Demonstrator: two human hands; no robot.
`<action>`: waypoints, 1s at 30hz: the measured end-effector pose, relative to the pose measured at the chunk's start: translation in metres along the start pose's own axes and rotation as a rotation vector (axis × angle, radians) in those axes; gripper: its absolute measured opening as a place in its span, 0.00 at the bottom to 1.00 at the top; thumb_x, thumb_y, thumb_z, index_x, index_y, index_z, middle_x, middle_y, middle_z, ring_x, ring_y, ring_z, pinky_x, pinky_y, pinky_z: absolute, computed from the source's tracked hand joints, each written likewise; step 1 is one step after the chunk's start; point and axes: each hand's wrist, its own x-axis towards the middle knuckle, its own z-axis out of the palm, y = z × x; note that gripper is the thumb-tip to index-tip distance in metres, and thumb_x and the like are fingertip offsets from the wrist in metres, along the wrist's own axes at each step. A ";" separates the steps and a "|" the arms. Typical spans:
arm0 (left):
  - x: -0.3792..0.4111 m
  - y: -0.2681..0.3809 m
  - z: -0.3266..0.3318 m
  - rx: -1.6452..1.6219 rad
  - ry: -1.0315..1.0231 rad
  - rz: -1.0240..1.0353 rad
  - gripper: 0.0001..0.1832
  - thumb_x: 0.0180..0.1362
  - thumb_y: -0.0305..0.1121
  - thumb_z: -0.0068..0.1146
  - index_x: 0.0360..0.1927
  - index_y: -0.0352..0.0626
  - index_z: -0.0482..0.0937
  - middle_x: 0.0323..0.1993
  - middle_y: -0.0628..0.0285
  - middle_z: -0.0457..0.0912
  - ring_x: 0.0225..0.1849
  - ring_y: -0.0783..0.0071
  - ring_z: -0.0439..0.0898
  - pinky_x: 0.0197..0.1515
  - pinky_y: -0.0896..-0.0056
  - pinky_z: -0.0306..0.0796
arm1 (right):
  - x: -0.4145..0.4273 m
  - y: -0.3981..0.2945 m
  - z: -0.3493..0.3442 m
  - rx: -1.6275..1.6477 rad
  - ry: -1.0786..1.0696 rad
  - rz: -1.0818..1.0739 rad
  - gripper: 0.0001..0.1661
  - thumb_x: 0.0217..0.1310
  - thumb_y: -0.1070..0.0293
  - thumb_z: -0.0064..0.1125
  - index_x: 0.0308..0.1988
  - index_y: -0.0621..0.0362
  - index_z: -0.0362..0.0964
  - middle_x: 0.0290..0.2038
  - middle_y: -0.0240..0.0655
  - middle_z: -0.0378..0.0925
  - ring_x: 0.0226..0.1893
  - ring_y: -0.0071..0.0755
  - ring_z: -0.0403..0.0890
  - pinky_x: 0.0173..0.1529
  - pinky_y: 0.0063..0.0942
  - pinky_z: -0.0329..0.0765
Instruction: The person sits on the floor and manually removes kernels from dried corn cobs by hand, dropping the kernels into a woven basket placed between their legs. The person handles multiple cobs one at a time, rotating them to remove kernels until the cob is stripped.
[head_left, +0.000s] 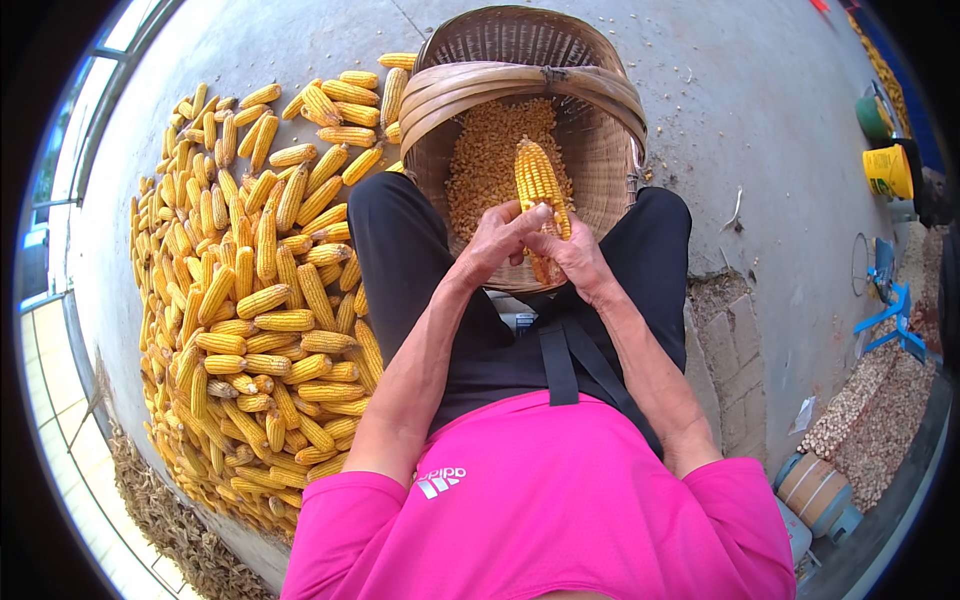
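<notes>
A partly shelled ear of corn (537, 174) is held over the basket, its tip pointing away from me. Yellow kernels cover its upper part, while the lower end shows bare reddish cob. My left hand (493, 238) grips it from the left, thumb across the front. On the other side my right hand (576, 255) closes around the lower part, and the fingers of both hands meet there. Beneath them stands a woven bamboo basket (604, 169) with a broad arched handle (517, 79), between my knees. Loose corn kernels (487, 142) cover much of its bottom.
A large heap of unshelled corn ears (255, 322) lies on the concrete floor to my left. Dry husks (172, 517) lie behind it. Far right are a yellow bucket (887, 171), a blue stand (900, 322), a gas cylinder (814, 487) and a pale granular pile (874, 427).
</notes>
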 end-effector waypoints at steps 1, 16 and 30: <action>0.001 0.000 0.000 0.032 0.003 -0.012 0.25 0.60 0.53 0.61 0.41 0.36 0.79 0.25 0.69 0.76 0.21 0.84 0.68 0.21 0.79 0.62 | 0.001 0.004 0.000 -0.185 0.041 -0.021 0.27 0.57 0.65 0.68 0.52 0.64 0.67 0.38 0.36 0.79 0.37 0.29 0.82 0.43 0.27 0.79; -0.001 0.003 0.000 0.083 0.034 -0.005 0.27 0.60 0.57 0.57 0.45 0.39 0.79 0.24 0.70 0.73 0.21 0.85 0.67 0.20 0.79 0.58 | 0.002 0.010 0.001 -0.392 0.101 -0.020 0.29 0.57 0.65 0.69 0.54 0.63 0.67 0.44 0.33 0.76 0.43 0.25 0.78 0.47 0.24 0.77; 0.001 0.000 0.000 -0.041 0.008 -0.014 0.22 0.59 0.50 0.62 0.45 0.41 0.80 0.25 0.72 0.75 0.19 0.88 0.66 0.19 0.82 0.57 | 0.000 0.003 0.002 -0.131 0.025 -0.050 0.29 0.53 0.68 0.72 0.51 0.63 0.67 0.39 0.34 0.78 0.37 0.23 0.80 0.42 0.23 0.78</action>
